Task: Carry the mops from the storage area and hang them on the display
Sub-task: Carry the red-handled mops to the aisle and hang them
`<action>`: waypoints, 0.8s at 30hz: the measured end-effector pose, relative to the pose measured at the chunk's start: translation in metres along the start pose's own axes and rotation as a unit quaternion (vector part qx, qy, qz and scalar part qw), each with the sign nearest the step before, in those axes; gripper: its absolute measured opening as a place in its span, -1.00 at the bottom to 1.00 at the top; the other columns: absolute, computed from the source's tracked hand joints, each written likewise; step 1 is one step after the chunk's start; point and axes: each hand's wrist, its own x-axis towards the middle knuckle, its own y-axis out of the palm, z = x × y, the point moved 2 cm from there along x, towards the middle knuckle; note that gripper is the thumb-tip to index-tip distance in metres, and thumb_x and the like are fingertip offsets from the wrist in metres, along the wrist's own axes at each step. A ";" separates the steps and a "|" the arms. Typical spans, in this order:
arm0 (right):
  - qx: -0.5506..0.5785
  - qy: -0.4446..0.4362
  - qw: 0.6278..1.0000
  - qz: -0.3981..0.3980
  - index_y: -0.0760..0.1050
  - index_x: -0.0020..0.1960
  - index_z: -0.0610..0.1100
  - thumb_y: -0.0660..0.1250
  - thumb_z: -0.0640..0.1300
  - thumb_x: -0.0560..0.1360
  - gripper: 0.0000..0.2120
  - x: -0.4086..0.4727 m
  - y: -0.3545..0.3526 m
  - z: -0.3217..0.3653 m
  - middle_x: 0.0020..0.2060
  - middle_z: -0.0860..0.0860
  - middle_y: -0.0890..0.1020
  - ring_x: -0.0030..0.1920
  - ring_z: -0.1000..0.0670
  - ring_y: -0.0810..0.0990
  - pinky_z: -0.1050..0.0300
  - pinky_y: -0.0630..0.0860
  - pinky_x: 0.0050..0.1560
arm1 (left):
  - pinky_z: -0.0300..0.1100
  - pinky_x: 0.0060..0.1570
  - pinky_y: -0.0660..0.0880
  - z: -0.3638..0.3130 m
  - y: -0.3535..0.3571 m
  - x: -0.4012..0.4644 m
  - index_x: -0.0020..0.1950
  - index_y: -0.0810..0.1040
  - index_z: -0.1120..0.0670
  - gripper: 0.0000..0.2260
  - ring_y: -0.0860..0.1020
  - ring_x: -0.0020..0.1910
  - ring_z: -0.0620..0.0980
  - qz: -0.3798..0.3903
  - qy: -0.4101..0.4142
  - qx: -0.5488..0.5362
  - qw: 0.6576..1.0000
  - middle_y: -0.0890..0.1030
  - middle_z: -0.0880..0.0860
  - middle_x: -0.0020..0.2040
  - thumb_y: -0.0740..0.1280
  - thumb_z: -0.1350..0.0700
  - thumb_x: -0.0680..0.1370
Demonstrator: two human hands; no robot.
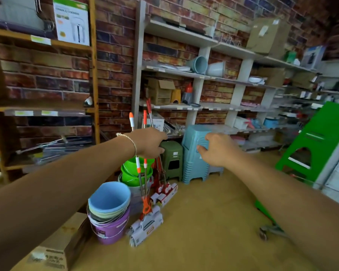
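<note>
Several sponge mops with metal poles and orange-and-white or red handle tips lean together against the white shelf. Their wrapped heads rest on the floor: the nearest mop head [145,228] in front, a cluster of red mop heads [165,190] behind. My left hand [149,142] reaches across the poles at mid height with fingers curled around them. The orange-tipped handles [132,119] stick up above that hand. My right hand [216,149] hovers with relaxed fingers in front of the blue stool stack, holding nothing.
Stacked buckets [110,214] and green tubs [136,171] stand left of the mops. A dark green stool [172,160] and a blue stool stack [194,153] sit right. A cardboard box [59,249] lies near left, a green stepladder [319,145] at right.
</note>
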 end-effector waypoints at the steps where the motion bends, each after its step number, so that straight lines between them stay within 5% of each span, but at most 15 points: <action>1: -0.001 0.003 1.000 0.004 0.45 0.28 -0.20 0.17 0.21 0.60 -0.49 0.014 0.008 -0.001 0.17 -0.18 0.58 0.14 -0.20 0.56 -0.06 0.58 0.08 | -0.03 0.15 0.46 0.006 0.007 0.016 0.41 0.34 0.06 -0.59 0.46 0.25 0.14 0.001 0.006 0.000 1.000 0.50 0.13 0.27 0.22 -0.07 0.60; 12: 0.034 0.101 0.993 0.046 0.18 0.56 -0.15 0.14 0.27 0.60 -0.30 0.199 0.070 -0.034 0.45 -0.18 0.41 0.36 -0.23 0.45 -0.12 0.48 0.29 | -0.04 0.15 0.43 0.092 0.053 0.216 0.42 0.32 0.05 -0.58 0.45 0.27 0.17 0.032 0.057 -0.005 0.998 0.47 0.15 0.32 0.22 -0.07 0.60; 24: 0.047 0.144 0.988 0.022 0.35 0.41 -0.14 0.18 0.19 0.61 -0.47 0.310 0.093 -0.088 0.24 -0.14 0.57 0.22 -0.17 0.53 -0.07 0.53 0.19 | 0.01 0.17 0.47 0.114 0.088 0.376 0.35 0.37 0.03 -0.62 0.48 0.23 0.15 0.020 0.104 -0.023 0.994 0.49 0.12 0.30 0.22 -0.09 0.58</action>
